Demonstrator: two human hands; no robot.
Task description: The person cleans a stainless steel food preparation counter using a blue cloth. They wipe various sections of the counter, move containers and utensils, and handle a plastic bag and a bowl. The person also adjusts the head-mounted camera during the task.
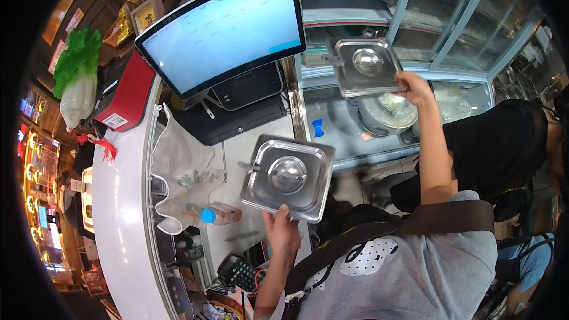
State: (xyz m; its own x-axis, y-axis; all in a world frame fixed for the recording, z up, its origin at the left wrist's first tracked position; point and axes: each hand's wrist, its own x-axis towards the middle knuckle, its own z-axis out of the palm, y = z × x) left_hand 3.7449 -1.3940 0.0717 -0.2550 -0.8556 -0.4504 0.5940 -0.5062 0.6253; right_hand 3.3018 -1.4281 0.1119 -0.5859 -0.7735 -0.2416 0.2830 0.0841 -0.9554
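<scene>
My left hand (pixel 282 231) grips the near edge of a square stainless steel pan lid (pixel 289 175), which it holds up over the white counter. With my right hand (pixel 415 86) I grip the right edge of a second, similar steel lid (pixel 369 66), held in front of the glass display cabinet. Both lids have a recessed round handle at the middle and a notch at one side. Below the right lid, behind glass, stands a round metal container (pixel 384 115) with pale contents that are hard to make out.
A touchscreen monitor (pixel 222 31) stands over a black cash drawer (pixel 235 118). On the counter are a cloth bag (pixel 182 164), a bottle with a blue cap (pixel 222 215) and a calculator (pixel 240 271). A person in black (pixel 493 151) is close by on the right.
</scene>
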